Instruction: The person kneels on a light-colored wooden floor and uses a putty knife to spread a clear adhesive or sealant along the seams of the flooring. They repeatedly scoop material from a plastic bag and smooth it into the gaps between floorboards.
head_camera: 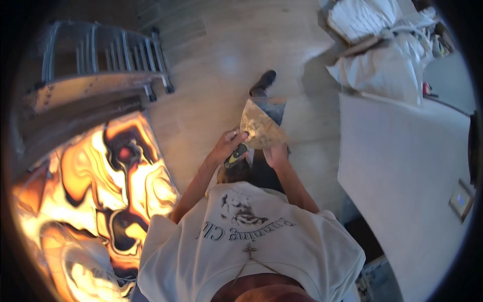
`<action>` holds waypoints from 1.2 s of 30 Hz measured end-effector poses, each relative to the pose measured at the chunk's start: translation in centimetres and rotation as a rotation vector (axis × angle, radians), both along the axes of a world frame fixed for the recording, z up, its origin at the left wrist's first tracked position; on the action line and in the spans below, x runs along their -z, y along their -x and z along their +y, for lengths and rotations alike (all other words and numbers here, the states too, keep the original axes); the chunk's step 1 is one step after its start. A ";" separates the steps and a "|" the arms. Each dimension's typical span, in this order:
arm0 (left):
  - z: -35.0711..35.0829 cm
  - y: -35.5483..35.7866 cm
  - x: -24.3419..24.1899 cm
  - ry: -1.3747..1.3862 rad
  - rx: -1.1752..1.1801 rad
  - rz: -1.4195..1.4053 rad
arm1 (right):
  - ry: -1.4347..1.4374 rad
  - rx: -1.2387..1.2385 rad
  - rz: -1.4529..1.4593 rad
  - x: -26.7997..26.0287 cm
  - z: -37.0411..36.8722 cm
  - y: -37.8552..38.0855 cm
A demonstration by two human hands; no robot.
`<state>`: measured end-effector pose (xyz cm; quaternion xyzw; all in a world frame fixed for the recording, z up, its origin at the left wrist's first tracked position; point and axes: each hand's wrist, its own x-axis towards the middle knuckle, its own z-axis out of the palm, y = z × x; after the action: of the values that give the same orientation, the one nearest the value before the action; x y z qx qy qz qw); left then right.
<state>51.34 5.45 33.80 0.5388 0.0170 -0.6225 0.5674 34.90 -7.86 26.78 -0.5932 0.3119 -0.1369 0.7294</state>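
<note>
A wide putty knife with a broad, stained metal blade (260, 126) is held in front of my body, its black and yellow handle (236, 155) pointing down and left. My left hand (229, 144) grips it where handle and blade meet, the thumb on the blade's face. At the blade's lower right edge is my right hand (277, 154); its fingers are mostly hidden behind the metal, so their hold cannot be told. A darker grey triangular area (274, 108) shows at the blade's upper right; whether it is a second blade or a reflection is unclear.
A glossy, orange-lit panel or sheet (130, 177) lies at left, with clear plastic on it. An aluminium ladder (102, 81) is beyond it. White bags (385, 70) stand at upper right, above a white surface (396, 158). A dark shoe (264, 81) is on the wood-look floor (226, 49).
</note>
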 end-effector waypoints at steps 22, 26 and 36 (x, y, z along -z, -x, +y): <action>-38.9 -47.4 -6.1 0.041 -0.071 -0.191 | 1.037 -0.005 0.112 0.2 -69.2 -61.2; -45.7 -57.8 -2.5 0.017 0.203 -0.227 | 1.308 -0.108 0.269 -1.7 -77.0 -75.0; -55.7 -73.0 -4.8 -0.124 0.121 -0.224 | 1.616 -0.123 0.659 4.0 -87.5 -87.1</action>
<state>124.35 -50.29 38.58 0.6392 -0.0407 -0.5893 0.4925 122.01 -95.34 22.82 -0.9538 0.2817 -0.0978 -0.0356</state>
